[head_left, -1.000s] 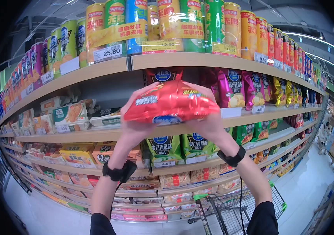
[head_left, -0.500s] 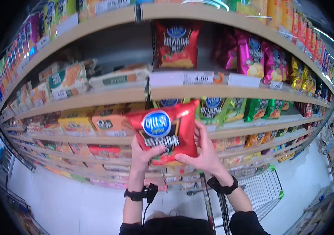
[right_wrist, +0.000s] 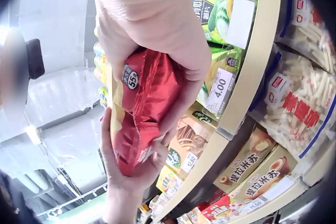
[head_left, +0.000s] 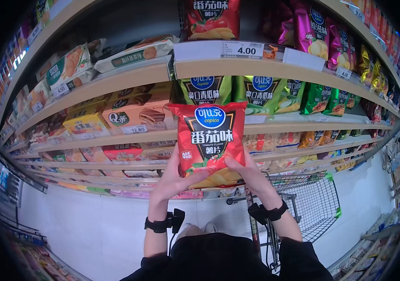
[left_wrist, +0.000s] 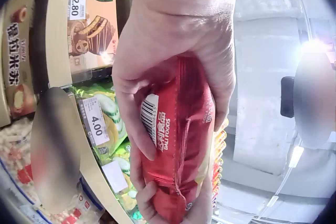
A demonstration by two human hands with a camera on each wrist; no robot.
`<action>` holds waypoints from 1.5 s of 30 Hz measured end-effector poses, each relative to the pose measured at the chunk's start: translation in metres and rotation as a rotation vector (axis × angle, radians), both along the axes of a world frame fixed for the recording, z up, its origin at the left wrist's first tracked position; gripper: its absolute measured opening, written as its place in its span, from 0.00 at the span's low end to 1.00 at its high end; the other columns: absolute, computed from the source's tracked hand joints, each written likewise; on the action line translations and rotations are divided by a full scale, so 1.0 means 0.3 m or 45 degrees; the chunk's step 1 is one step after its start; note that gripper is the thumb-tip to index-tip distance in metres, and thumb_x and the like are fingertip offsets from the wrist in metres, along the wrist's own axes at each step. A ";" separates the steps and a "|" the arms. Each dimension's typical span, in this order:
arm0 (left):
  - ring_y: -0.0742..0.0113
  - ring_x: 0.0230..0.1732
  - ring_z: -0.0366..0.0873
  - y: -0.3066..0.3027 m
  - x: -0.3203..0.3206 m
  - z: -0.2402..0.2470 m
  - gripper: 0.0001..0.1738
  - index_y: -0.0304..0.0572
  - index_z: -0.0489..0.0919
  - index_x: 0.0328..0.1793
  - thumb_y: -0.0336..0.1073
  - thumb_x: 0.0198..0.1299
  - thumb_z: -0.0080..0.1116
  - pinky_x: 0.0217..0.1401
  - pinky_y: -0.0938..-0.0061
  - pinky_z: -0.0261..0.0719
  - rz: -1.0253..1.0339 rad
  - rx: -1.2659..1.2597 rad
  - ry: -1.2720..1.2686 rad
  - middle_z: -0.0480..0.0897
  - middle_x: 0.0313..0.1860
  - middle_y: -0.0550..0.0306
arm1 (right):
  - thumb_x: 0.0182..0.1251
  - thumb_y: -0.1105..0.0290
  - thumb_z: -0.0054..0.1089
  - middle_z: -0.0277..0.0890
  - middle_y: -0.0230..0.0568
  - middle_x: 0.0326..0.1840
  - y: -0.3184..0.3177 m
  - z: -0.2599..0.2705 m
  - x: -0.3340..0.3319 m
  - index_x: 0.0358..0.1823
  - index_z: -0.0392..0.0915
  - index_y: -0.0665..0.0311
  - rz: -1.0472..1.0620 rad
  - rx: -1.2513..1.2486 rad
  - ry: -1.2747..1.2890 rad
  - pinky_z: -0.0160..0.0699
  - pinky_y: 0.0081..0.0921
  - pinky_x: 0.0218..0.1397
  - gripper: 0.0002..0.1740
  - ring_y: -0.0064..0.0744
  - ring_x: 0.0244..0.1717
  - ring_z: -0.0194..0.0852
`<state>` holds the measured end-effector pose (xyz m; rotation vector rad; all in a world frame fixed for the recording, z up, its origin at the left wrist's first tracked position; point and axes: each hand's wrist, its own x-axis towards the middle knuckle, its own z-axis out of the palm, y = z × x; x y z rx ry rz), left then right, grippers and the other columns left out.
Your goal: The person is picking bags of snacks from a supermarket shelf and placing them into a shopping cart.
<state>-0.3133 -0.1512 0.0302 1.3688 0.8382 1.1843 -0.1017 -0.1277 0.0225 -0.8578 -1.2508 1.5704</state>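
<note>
A red bag of tomato-flavor potato chips (head_left: 211, 136) is held upright in front of the shelves, its printed front facing the head camera. My left hand (head_left: 174, 175) grips its lower left side, thumb across the front and fingers behind. On the lower right, my right hand (head_left: 249, 173) grips it the same way. The left wrist view shows the bag's red back (left_wrist: 176, 129) with a barcode and a seam, the left fingers (left_wrist: 137, 124) spread along it. In the right wrist view the right hand (right_wrist: 152, 29) wraps the bag's bottom end (right_wrist: 149, 92).
Another red chip bag (head_left: 211, 21) stands on the shelf above a 4.00 price tag (head_left: 244, 50). Green chip bags (head_left: 261, 93) sit on the shelf behind the held bag, with boxed cakes (head_left: 137, 110) to the left. A shopping cart (head_left: 310, 201) stands at the lower right.
Both hands have brought the chip bag down from shelf height toward the body, turning it from lying flat to upright with its front showing. The head view has tilted downward.
</note>
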 end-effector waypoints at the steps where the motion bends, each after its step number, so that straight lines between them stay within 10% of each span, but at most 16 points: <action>1: 0.67 0.65 0.69 -0.004 0.005 -0.003 0.50 0.37 0.53 0.77 0.27 0.51 0.72 0.67 0.68 0.69 0.011 -0.002 -0.004 0.70 0.67 0.52 | 0.61 0.67 0.70 0.63 0.39 0.70 0.011 -0.022 0.009 0.73 0.54 0.64 -0.006 0.019 -0.048 0.65 0.28 0.68 0.43 0.28 0.68 0.64; 14: 0.66 0.64 0.71 -0.050 0.017 -0.019 0.49 0.36 0.56 0.74 0.31 0.49 0.73 0.65 0.68 0.72 0.093 0.191 0.234 0.72 0.64 0.49 | 0.68 0.63 0.63 0.70 0.38 0.62 -0.004 -0.074 -0.025 0.69 0.57 0.63 -0.166 0.092 -0.015 0.72 0.27 0.64 0.34 0.24 0.60 0.71; 21: 0.65 0.57 0.75 -0.094 0.077 0.035 0.42 0.35 0.67 0.69 0.28 0.44 0.72 0.44 0.76 0.84 -0.003 0.315 0.080 0.68 0.65 0.49 | 0.73 0.53 0.52 0.68 0.42 0.67 -0.013 -0.170 0.043 0.72 0.57 0.60 0.417 -0.346 1.127 0.74 0.35 0.66 0.32 0.33 0.63 0.73; 25: 0.70 0.47 0.79 -0.093 0.137 0.025 0.38 0.36 0.73 0.62 0.24 0.40 0.75 0.39 0.79 0.84 0.148 0.585 0.344 0.70 0.58 0.51 | 0.75 0.57 0.51 0.63 0.43 0.71 -0.080 -0.242 0.041 0.74 0.53 0.60 0.143 -0.045 0.514 0.73 0.34 0.67 0.32 0.33 0.69 0.66; 26: 0.71 0.44 0.79 -0.094 0.148 0.023 0.37 0.36 0.74 0.60 0.23 0.39 0.75 0.38 0.80 0.84 0.186 0.624 0.384 0.71 0.57 0.51 | 0.76 0.59 0.51 0.61 0.44 0.73 -0.092 -0.246 0.029 0.75 0.52 0.61 -0.087 0.336 -0.064 0.72 0.33 0.68 0.32 0.35 0.70 0.64; 45: 0.76 0.30 0.80 -0.103 0.144 0.009 0.26 0.34 0.79 0.50 0.24 0.42 0.77 0.30 0.84 0.78 0.322 0.583 0.383 0.76 0.46 0.54 | 0.76 0.54 0.48 0.64 0.44 0.70 -0.137 -0.215 -0.026 0.73 0.55 0.62 0.105 0.132 0.232 0.72 0.33 0.67 0.32 0.34 0.67 0.68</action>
